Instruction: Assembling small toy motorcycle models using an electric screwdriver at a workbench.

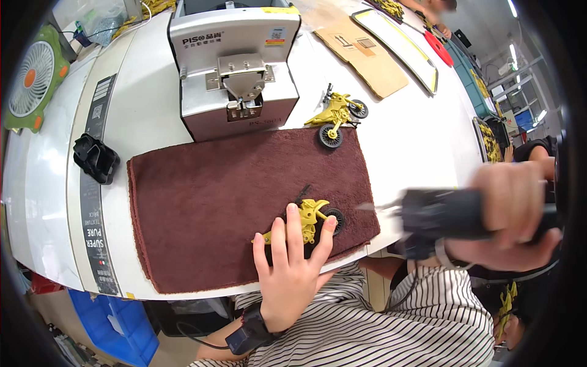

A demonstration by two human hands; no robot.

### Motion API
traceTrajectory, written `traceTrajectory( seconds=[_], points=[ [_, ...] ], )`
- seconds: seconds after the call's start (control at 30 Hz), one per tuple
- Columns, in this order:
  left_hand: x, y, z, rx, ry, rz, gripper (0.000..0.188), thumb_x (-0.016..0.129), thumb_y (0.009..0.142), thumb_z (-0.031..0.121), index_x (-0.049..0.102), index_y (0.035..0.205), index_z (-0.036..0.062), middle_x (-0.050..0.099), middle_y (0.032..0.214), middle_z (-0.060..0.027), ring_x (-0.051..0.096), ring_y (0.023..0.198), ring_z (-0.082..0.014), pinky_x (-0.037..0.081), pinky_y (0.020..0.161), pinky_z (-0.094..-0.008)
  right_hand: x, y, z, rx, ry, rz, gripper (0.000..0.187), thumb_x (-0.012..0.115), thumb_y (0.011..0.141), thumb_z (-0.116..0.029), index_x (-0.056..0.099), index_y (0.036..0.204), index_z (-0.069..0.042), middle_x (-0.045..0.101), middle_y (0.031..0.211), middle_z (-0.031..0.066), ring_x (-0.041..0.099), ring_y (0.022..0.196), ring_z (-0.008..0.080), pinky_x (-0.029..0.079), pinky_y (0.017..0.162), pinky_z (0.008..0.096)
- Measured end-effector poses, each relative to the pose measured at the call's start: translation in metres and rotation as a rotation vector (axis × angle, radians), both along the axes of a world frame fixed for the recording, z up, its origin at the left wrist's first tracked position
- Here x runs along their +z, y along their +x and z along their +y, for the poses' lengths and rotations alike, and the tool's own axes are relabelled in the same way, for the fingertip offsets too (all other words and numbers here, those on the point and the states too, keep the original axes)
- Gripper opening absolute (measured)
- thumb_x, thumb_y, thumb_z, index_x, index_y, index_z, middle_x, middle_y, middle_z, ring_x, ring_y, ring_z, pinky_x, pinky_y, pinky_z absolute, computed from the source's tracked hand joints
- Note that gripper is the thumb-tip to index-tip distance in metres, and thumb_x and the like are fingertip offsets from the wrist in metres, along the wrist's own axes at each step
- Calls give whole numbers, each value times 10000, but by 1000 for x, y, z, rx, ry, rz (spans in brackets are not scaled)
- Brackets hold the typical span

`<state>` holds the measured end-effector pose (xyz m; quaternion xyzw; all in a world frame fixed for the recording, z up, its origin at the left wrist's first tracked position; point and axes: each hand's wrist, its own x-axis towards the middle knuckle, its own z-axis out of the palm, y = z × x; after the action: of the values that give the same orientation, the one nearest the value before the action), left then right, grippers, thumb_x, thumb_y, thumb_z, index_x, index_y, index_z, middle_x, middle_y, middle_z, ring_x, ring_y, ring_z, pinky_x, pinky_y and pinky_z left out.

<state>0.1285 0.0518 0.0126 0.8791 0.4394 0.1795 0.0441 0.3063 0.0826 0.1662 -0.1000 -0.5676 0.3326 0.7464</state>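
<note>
A white table spreads across the scene. On its near part lies a brown cloth, and touching the cloth's far edge or just beyond it stands a silver and black machine with a metal mechanism on its front. At the far left stands a green fan with an orange hub; at the far right a flat piece of cardboard lies on the table.

Near on the right, a black handheld power driver is raised, blurred, its thin tip aimed left, apart from everything on the cloth. The right hand has its fingers wrapped around the driver's body. The left hand reaches in from the near side, palm down, its grip holding the near toy motorcycle against the cloth, fingers spread over it. That yellow toy lies on the cloth's near right part, a black wheel at its right end.

A black molded part sits left of the cloth. The far toy motorcycle, yellow too, rests across the cloth's far right corner, right of the machine.
</note>
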Motion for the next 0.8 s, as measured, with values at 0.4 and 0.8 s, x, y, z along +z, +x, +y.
traceTrajectory(
  seconds=[0.4,0.8],
  points=[
    [28,-12,27,69,-163,-219,685,760,742,211,444,1323,35,542,1027,-110,510,1016,-245,352,928,-452,-89,131,2,-349,-1030,467,197,628,871,-249,566,938,-75,540,701,7,526,626,138,459,653,315],
    [18,-10,10,-251,149,-856,483,689,624,-84,532,1044,94,580,956,-84,605,868,-262,542,691,-360,-131,131,-30,-181,-1070,257,372,520,848,-55,474,1208,29,588,1123,123,565,1066,232,439,949,383]
  ],
)
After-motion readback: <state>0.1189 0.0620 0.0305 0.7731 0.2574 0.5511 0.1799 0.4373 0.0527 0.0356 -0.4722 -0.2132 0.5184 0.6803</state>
